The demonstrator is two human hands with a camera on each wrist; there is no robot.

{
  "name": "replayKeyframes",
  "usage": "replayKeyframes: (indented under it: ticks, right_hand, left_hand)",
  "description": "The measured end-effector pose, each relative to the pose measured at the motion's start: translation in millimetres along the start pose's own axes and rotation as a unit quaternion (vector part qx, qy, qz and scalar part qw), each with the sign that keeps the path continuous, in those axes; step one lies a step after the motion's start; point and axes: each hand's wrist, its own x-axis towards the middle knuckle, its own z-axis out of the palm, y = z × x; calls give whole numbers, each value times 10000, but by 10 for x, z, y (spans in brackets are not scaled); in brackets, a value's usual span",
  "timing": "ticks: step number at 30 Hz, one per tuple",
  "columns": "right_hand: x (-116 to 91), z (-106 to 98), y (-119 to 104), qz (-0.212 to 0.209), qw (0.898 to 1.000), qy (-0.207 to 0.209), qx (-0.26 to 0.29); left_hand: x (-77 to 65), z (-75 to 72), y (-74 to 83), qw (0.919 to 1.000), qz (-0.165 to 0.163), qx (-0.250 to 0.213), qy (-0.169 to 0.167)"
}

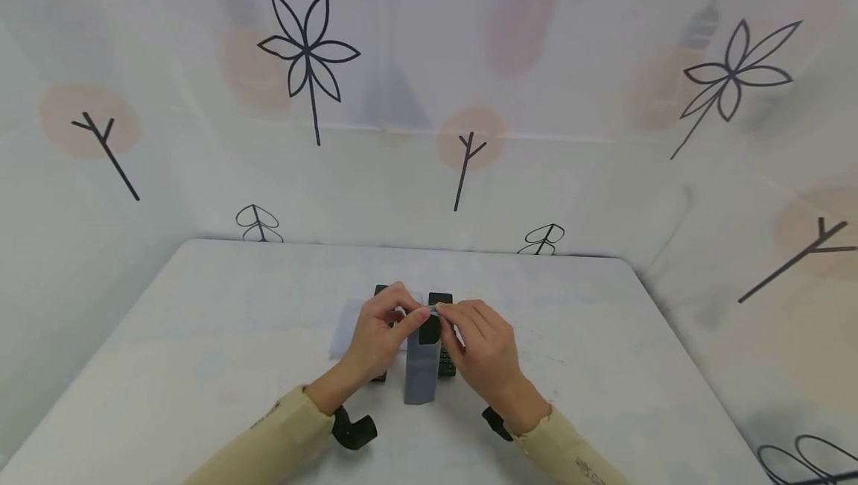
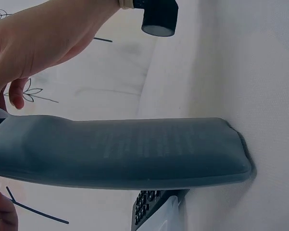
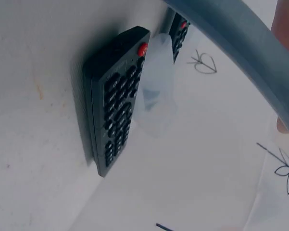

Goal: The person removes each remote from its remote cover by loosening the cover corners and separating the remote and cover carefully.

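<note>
A long blue-grey sleeve-like cover [image 1: 421,377] stands on end on the white table, its lower end at the tabletop. A dark patch [image 1: 429,330] shows near its top. My left hand [image 1: 378,332] pinches the top edge from the left with thumb and forefinger. From the right, my right hand [image 1: 484,347] pinches the same edge, fingertips close to the left thumb. The left wrist view shows the cover's smooth, rounded side [image 2: 134,151] with faint markings. Just behind it lies a black remote control [image 3: 118,101] with a red button, near my right hand.
A second black remote [image 3: 180,36] lies farther left, partly hidden behind my left hand in the head view. Between the remotes is a translucent plastic sheet or bag [image 3: 156,91]. The white table [image 1: 221,306] meets a patterned cloth backdrop [image 1: 402,194] at its far edge.
</note>
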Motion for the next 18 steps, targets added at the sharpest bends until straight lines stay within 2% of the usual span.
replayKeyframes:
  ticks: [4, 7, 13, 15, 18]
  right_hand:
    - [-1, -25, 20, -108, 9998, -111, -143]
    - [0, -41, 41, -161, 9996, -141, -161]
    - [20, -61, 84, -157, 9999, 10, -72]
    - [17, -71, 91, -44, 10000, -18, -10]
    - [8, -93, 93, 234, 9994, -150, 202]
  left_hand:
    - [2, 13, -7, 10000, -43, 50, -45]
    - [0, 17, -26, 9999, 56, 4, -119]
    - [30, 17, -94, 9972, 664, 97, -315]
    - [39, 13, -105, 9956, 843, 190, -365]
    - [40, 8, -111, 9945, 923, 265, -424]
